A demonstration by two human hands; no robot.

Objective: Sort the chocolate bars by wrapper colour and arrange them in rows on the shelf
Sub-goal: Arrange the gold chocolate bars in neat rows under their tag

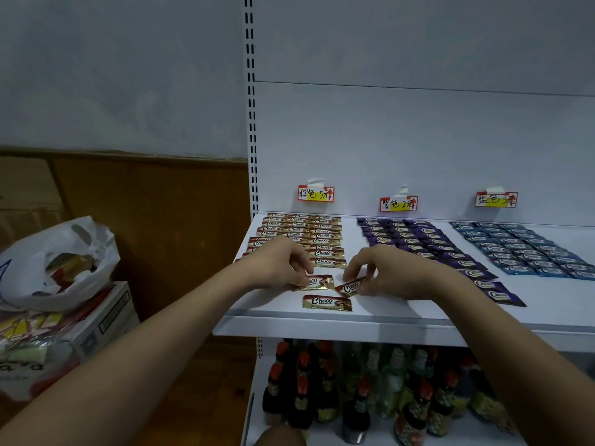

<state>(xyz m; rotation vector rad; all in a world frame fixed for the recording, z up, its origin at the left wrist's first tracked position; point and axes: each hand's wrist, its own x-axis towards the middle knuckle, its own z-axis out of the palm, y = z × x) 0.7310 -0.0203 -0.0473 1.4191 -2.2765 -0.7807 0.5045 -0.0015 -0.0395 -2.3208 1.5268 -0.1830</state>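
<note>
Head view looks down on a white shelf where chocolate bars lie sorted by wrapper colour: brown-and-gold bars in rows at the left, purple bars in the middle, blue bars to the right. Three handwritten price tags are taped to the back panel, one behind each group.

Both hands work at the front of the brown group. The left hand has its fingers curled down, pinching the left end of a brown bar that lies on the shelf. The right hand pinches another brown bar by its right end — this one sits tilted, its left tip just beside the first bar. A third brown bar lies loose nearer the shelf edge, apart from both hands.

Below, bottles crowd the lower shelf. At the left, a white plastic bag rests on a cardboard box.
</note>
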